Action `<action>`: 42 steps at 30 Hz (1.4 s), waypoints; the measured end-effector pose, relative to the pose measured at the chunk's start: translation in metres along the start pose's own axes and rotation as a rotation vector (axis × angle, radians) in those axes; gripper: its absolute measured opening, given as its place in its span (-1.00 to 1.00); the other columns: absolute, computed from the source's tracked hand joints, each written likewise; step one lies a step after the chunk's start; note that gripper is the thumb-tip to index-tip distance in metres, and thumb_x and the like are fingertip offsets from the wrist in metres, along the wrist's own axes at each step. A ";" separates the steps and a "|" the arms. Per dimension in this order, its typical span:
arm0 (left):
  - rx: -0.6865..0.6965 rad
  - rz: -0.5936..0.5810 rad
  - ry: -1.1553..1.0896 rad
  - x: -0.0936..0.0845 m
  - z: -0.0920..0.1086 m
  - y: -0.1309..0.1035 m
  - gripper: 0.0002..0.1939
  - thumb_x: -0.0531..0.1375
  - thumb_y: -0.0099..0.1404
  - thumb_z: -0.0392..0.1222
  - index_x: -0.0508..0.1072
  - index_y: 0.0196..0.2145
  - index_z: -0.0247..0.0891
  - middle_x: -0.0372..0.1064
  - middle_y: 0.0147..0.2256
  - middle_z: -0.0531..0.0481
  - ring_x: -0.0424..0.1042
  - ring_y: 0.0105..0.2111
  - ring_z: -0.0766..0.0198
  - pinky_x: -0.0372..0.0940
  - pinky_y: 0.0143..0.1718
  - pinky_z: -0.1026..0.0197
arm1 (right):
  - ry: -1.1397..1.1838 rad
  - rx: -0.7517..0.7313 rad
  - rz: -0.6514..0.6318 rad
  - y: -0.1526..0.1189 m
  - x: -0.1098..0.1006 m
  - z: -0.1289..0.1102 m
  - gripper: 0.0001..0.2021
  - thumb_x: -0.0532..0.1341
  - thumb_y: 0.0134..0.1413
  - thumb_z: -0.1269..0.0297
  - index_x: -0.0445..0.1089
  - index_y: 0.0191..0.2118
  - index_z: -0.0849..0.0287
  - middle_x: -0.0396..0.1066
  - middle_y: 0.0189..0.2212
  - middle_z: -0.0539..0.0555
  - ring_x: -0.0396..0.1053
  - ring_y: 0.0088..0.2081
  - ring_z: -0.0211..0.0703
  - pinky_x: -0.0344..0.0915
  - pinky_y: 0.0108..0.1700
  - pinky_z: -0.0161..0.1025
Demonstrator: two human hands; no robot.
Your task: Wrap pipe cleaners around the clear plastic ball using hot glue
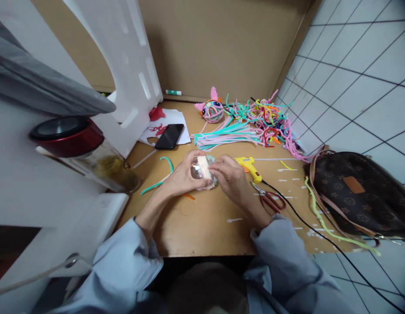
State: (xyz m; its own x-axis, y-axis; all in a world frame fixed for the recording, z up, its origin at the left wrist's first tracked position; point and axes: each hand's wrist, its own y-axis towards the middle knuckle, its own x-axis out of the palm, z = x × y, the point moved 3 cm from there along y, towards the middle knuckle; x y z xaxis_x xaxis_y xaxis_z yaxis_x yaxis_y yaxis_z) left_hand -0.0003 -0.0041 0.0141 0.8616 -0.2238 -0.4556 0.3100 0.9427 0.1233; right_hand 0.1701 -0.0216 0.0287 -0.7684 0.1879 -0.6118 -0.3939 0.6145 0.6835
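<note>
Left grip (pixel 180 178) around clear ball (pixel 196 170), white-flecked tabletop (pixel 202 233), pale tiles (pixel 357 50)

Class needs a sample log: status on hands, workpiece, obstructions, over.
Left hand holding clear rounded piece. Right hand at pale strip. Yellow glue gun, scissors close to right hand, may crowd it.

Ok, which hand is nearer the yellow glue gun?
Right. The right hand is just left of the yellow glue gun in the picture. The left hand is farther left, holding the clear ball, with the right hand between it and the gun.
</note>
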 end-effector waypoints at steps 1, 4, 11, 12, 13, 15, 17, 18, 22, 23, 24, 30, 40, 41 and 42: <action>0.013 0.013 0.008 0.000 -0.001 0.000 -0.28 0.38 -0.05 -0.06 0.24 0.06 -0.18 0.38 -0.10 -0.06 0.43 -0.16 0.13 0.35 -0.09 0.08 | 0.010 -0.004 0.006 0.000 0.000 0.000 -0.82 0.11 0.32 0.38 0.48 -0.23 0.14 0.39 -0.31 0.08 0.37 -0.24 -0.15 0.32 -0.19 -0.22; 0.085 0.060 0.056 -0.001 -0.002 0.001 -0.30 0.37 -0.04 -0.02 0.28 0.05 -0.19 0.32 0.01 -0.13 0.40 -0.03 0.05 0.33 0.04 0.01 | 0.035 -0.017 0.025 -0.001 0.001 0.000 -0.83 0.12 0.32 0.40 0.47 -0.22 0.15 0.38 -0.31 0.07 0.38 -0.25 -0.18 0.33 -0.20 -0.25; 0.246 0.108 0.183 -0.003 0.001 0.001 -0.36 0.37 0.03 -0.01 0.32 0.05 -0.19 0.31 0.05 -0.16 0.37 0.07 -0.01 0.31 0.11 -0.03 | 0.046 0.018 0.013 -0.002 0.001 0.000 -0.82 0.11 0.31 0.43 0.47 -0.20 0.15 0.39 -0.28 0.07 0.38 -0.22 -0.16 0.33 -0.17 -0.24; 0.260 0.109 0.189 -0.003 0.001 0.001 -0.35 0.37 0.04 -0.01 0.31 0.06 -0.19 0.32 0.04 -0.16 0.38 0.06 -0.01 0.31 0.11 -0.03 | 0.046 0.019 0.013 -0.002 0.001 0.000 -0.82 0.11 0.31 0.44 0.47 -0.20 0.16 0.39 -0.28 0.08 0.38 -0.22 -0.16 0.33 -0.18 -0.24; 0.271 0.113 0.190 -0.003 0.000 0.001 -0.34 0.37 0.04 -0.01 0.30 0.07 -0.20 0.33 0.04 -0.16 0.38 0.05 -0.01 0.31 0.11 -0.04 | 0.048 0.017 0.013 -0.002 0.001 0.000 -0.83 0.11 0.31 0.44 0.47 -0.20 0.17 0.39 -0.28 0.08 0.38 -0.22 -0.16 0.33 -0.17 -0.24; 0.291 0.122 0.190 -0.003 -0.001 0.001 -0.31 0.38 0.04 0.00 0.28 0.10 -0.20 0.35 0.03 -0.16 0.40 0.04 -0.01 0.31 0.10 -0.04 | 0.054 0.007 0.017 -0.001 0.001 0.000 -0.83 0.11 0.31 0.44 0.47 -0.20 0.18 0.39 -0.28 0.09 0.38 -0.22 -0.16 0.33 -0.18 -0.24; 0.320 0.125 0.195 -0.003 -0.003 0.001 -0.32 0.38 0.07 0.03 0.28 0.10 -0.19 0.36 0.01 -0.15 0.41 0.02 -0.01 0.31 0.09 -0.03 | 0.057 0.005 0.026 -0.001 0.000 0.000 -0.83 0.11 0.31 0.44 0.47 -0.21 0.19 0.39 -0.28 0.09 0.39 -0.22 -0.17 0.32 -0.18 -0.25; 0.341 0.120 0.199 -0.003 -0.004 0.001 -0.34 0.37 0.09 0.03 0.29 0.09 -0.18 0.37 0.00 -0.14 0.40 0.02 -0.01 0.31 0.08 -0.02 | 0.057 0.007 0.027 -0.001 0.000 0.000 -0.82 0.11 0.31 0.44 0.47 -0.21 0.19 0.39 -0.28 0.09 0.39 -0.22 -0.17 0.32 -0.18 -0.25; 0.417 0.089 0.211 -0.004 -0.004 0.000 -0.45 0.34 0.17 0.01 0.31 0.06 -0.16 0.36 0.02 -0.13 0.37 0.06 0.02 0.28 0.10 0.01 | 0.060 0.024 0.021 -0.001 0.001 0.000 -0.81 0.09 0.32 0.43 0.47 -0.21 0.17 0.39 -0.28 0.08 0.39 -0.21 -0.18 0.33 -0.15 -0.25; 0.422 0.079 0.217 -0.004 -0.003 0.000 -0.47 0.34 0.18 0.01 0.32 0.05 -0.16 0.36 0.03 -0.13 0.36 0.07 0.02 0.27 0.11 0.02 | 0.060 0.026 0.022 -0.001 0.001 0.000 -0.81 0.09 0.32 0.43 0.47 -0.21 0.17 0.40 -0.28 0.07 0.39 -0.21 -0.19 0.33 -0.15 -0.26; 0.420 0.070 0.222 -0.004 -0.002 -0.001 -0.48 0.33 0.19 0.01 0.32 0.05 -0.16 0.35 0.04 -0.14 0.35 0.08 0.02 0.27 0.11 0.02 | 0.061 0.025 0.024 -0.001 0.001 0.000 -0.80 0.09 0.32 0.43 0.47 -0.21 0.17 0.40 -0.28 0.07 0.39 -0.21 -0.19 0.34 -0.15 -0.26; 0.379 0.042 0.231 -0.004 0.001 -0.001 -0.49 0.33 0.19 0.05 0.33 0.03 -0.15 0.34 0.07 -0.15 0.32 0.12 0.00 0.22 0.17 0.00 | 0.047 0.036 0.018 -0.001 0.001 0.000 -0.80 0.09 0.33 0.41 0.47 -0.21 0.15 0.41 -0.27 0.07 0.40 -0.20 -0.20 0.35 -0.13 -0.26; 0.386 0.033 0.212 -0.005 0.000 -0.002 -0.52 0.33 0.21 0.04 0.36 0.02 -0.16 0.30 0.09 -0.16 0.31 0.17 -0.01 0.21 0.21 0.00 | 0.047 0.014 0.035 0.000 0.000 -0.001 -0.81 0.11 0.30 0.46 0.48 -0.22 0.21 0.40 -0.28 0.09 0.41 -0.22 -0.20 0.35 -0.16 -0.29; 0.381 0.033 0.214 -0.006 0.001 -0.002 -0.51 0.33 0.21 0.05 0.36 0.02 -0.16 0.31 0.09 -0.16 0.31 0.17 -0.02 0.21 0.21 0.00 | 0.048 0.016 0.036 0.000 0.000 -0.001 -0.81 0.11 0.30 0.46 0.48 -0.22 0.20 0.40 -0.28 0.09 0.41 -0.22 -0.20 0.35 -0.16 -0.28; 0.375 0.034 0.215 -0.005 0.001 -0.002 -0.51 0.33 0.20 0.05 0.36 0.02 -0.16 0.31 0.09 -0.17 0.31 0.16 -0.02 0.21 0.21 -0.01 | 0.048 0.019 0.035 0.000 0.000 -0.001 -0.81 0.10 0.30 0.45 0.48 -0.21 0.19 0.40 -0.28 0.08 0.41 -0.22 -0.19 0.35 -0.17 -0.28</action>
State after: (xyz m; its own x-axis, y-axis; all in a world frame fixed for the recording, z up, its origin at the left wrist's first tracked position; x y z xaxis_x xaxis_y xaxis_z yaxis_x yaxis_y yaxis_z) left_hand -0.0052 -0.0049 0.0172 0.7828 -0.1005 -0.6141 0.4419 0.7845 0.4350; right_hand 0.1699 -0.0226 0.0289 -0.8049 0.1729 -0.5676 -0.3573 0.6225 0.6963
